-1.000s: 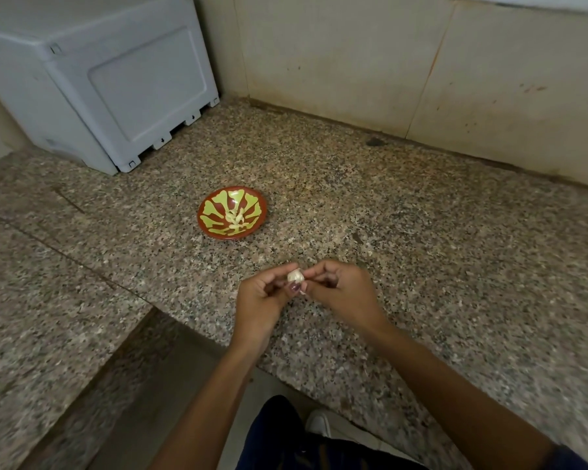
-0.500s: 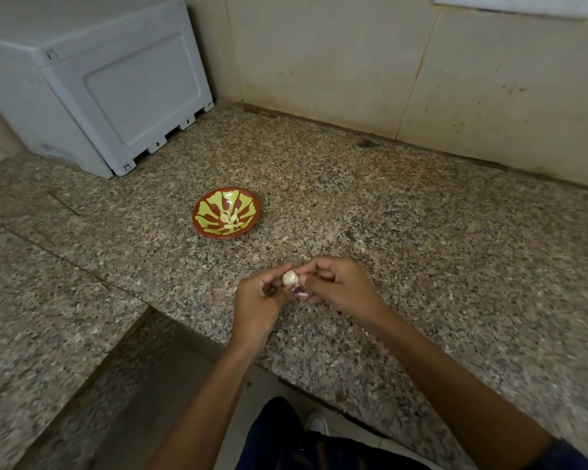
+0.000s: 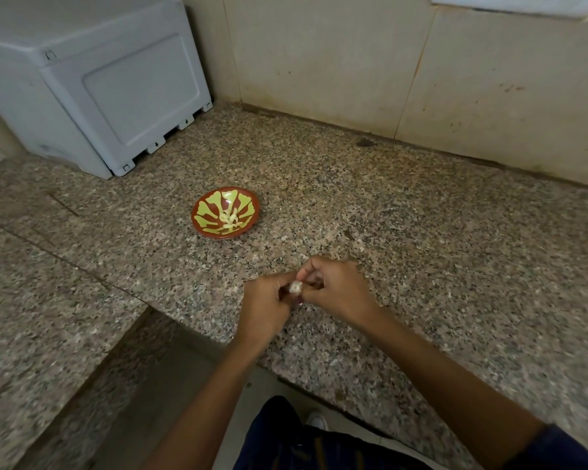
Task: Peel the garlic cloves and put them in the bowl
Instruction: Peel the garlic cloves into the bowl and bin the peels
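Head view, garlic clove [image 3: 295,287] pinched between both hands, left hand [image 3: 264,307], right hand [image 3: 336,289]

— What is the counter [image 3: 421,232] made of?
— Speckled granite, polished with a dull sheen. The bowl [image 3: 201,222] looks like glazed ceramic, glossy red-brown and yellow.
— And the grey box [image 3: 92,83]?
— Smooth matt plastic. The wall tiles [image 3: 319,62] are smooth, faintly stained.

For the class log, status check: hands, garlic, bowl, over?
Left hand and right hand both pinch one garlic clove above the counter. Bowl already holds peeled cloves. Nothing in the way.
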